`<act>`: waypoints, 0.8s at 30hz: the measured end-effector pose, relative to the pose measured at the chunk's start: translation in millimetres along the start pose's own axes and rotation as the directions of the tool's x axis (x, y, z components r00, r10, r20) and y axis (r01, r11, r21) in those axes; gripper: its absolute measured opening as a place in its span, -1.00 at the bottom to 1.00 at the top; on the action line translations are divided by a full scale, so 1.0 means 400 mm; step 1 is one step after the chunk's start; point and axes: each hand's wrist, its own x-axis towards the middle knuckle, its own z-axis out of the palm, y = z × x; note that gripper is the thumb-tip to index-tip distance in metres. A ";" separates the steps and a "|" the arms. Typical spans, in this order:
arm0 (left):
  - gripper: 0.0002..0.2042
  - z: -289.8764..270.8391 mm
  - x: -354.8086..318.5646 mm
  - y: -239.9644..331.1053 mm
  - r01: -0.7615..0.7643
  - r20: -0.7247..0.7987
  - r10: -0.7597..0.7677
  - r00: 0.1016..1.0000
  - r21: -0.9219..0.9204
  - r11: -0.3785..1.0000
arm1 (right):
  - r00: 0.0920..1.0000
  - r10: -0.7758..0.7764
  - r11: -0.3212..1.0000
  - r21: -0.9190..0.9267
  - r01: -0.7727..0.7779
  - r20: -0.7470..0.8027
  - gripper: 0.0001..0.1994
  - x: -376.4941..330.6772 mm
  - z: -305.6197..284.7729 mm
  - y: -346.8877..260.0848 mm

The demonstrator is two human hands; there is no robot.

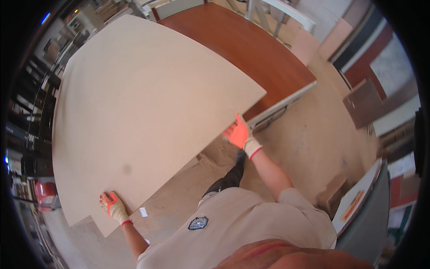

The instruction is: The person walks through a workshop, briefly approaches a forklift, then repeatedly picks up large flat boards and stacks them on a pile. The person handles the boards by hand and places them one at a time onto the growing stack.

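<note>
A large pale beige sheet of board (148, 98) stretches in front of me, its far part overlapping a reddish-brown tabletop (251, 54). Both my hands wear white work gloves with orange coating and red cuffs. My left hand (113, 207) lies on the sheet near its lower left end, fingers and thumb apart. Close to the sheet's right corner, my right hand (241, 134) meets the near edge with the orange palm showing and the fingers stretched out. The fingertips reach the edge, and whether they go underneath is hidden.
Panels in brown, white and red (374, 96) lean at the right. A grey-edged panel (365, 210) stands close by my right side. On the far left are dark racks (27, 116) and a red rounded object (45, 193). A small white piece (143, 212) lies below the sheet.
</note>
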 end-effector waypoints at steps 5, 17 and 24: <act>-0.51 0.016 -0.017 0.076 0.063 -0.055 -0.058 0.997 0.087 0.994 | 0.966 0.203 0.971 0.164 -0.176 -0.160 -0.59 0.090 0.054 -0.066; -0.71 -0.106 -0.070 0.255 0.269 0.038 -0.266 0.963 -0.139 0.953 | 0.909 0.396 0.911 0.179 -0.371 -0.130 -0.66 0.141 0.062 -0.197; -0.42 -0.212 -0.419 0.402 0.393 -0.017 -0.393 0.919 0.049 0.918 | 0.897 0.382 0.916 -0.040 -0.400 -0.221 -0.52 0.291 -0.122 -0.523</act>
